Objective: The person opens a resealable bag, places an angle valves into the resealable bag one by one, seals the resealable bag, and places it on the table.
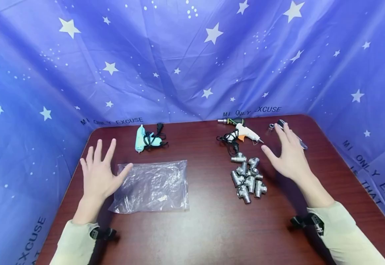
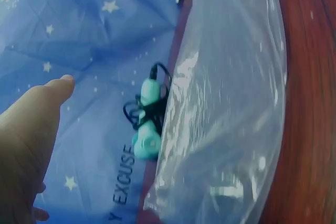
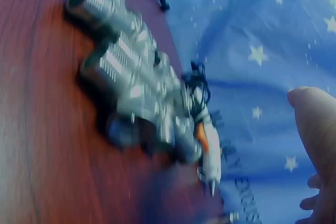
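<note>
Overhead, from the head view: left hand [image 1: 98, 176] raised over the near left of the table [image 1: 209, 228], fingers spread wide, grip fully open and empty, thumb tip just at the left edge of a clear plastic bag [image 1: 152, 186] lying flat. Right hand [image 1: 286, 154] likewise splayed and empty, hovering just right of a pile of metal pipe fittings [image 1: 247, 176], not touching them. Farther back, a teal glue gun [image 1: 146, 139] with black cord on the left, a white glue gun [image 1: 243, 133] with orange trigger on the right, a screwdriver [image 1: 230, 121] behind it, and small tools partly hidden behind the right fingers, too small to make out.

Closer in, from the left wrist view only: crinkles and glare on the bag [image 2: 231, 108], the teal glue gun [image 2: 147, 124] showing past its edge, one bare fingertip of the left hand [image 2: 31, 140] held clear of it. From the right wrist view only, blurred: threaded ends on the fittings [image 3: 131, 72], the white glue gun [image 3: 207, 153] beyond them, right hand [image 3: 317, 145] at the frame edge, clear of everything.

Dark red-brown wood grain on the table. All around, a blue cloth backdrop [image 1: 192, 55] printed with pale stars and lettering, creased and draped down to the table's edges. Cream sleeves at both wrists, black straps below.
</note>
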Motion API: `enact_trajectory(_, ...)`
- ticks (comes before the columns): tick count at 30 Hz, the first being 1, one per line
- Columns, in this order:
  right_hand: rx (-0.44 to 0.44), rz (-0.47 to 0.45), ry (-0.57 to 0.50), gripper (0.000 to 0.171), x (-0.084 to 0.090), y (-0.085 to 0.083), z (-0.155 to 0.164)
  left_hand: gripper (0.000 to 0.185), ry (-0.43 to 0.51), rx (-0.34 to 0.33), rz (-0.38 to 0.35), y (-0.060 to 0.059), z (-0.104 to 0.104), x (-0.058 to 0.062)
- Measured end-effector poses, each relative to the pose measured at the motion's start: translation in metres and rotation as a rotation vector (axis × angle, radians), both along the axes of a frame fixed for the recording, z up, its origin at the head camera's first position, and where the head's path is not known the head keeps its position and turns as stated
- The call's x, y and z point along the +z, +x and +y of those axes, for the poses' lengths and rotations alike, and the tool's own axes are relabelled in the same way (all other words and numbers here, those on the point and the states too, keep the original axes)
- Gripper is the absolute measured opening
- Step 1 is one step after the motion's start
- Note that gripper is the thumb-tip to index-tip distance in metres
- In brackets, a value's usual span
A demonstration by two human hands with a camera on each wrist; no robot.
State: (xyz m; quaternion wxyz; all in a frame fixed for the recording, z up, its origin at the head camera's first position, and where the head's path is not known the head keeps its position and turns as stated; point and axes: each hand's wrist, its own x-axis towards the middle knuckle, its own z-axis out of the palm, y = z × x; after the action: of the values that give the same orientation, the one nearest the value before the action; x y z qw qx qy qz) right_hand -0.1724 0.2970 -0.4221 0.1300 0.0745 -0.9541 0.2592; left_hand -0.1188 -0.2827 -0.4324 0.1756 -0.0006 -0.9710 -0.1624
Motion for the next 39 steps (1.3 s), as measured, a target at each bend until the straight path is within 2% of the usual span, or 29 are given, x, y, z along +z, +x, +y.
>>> enact_trajectory(6, 0.085, 0.012, -0.058, 0.082, 0.009, 0.002, -0.032, 0.087, 0.06, -0.066, 0.061, -0.001, 0.023, 0.001)
enact_trajectory(13, 0.157, 0.112, -0.096, 0.072, 0.017, 0.007, -0.069, 0.078, 0.124, -0.125, 0.119, -0.002, 0.052, 0.003)
enact_trajectory(18, 0.215, 0.151, -0.11, 0.062, 0.015, 0.009, -0.093, 0.069, 0.184, -0.163, 0.149, -0.002, 0.072, 0.003)
enact_trajectory(27, 0.336, 0.097, -0.118, 0.044, 0.003, 0.013, -0.13, 0.061, 0.274, -0.244, 0.184, -0.002, 0.105, -0.004)
enact_trajectory(30, 0.377, 0.067, -0.109, 0.036, -0.001, 0.015, -0.141, 0.06, 0.277, -0.266, 0.175, -0.001, 0.115, -0.008)
enact_trajectory(34, 0.42, 0.037, -0.098, 0.026, -0.007, 0.017, -0.156, 0.059, 0.277, -0.287, 0.128, 0.001, 0.127, -0.011)
enact_trajectory(39, 0.475, 0.016, -0.091, 0.021, -0.014, 0.018, -0.173, 0.057, 0.265, -0.299, 0.077, 0.005, 0.14, -0.017)
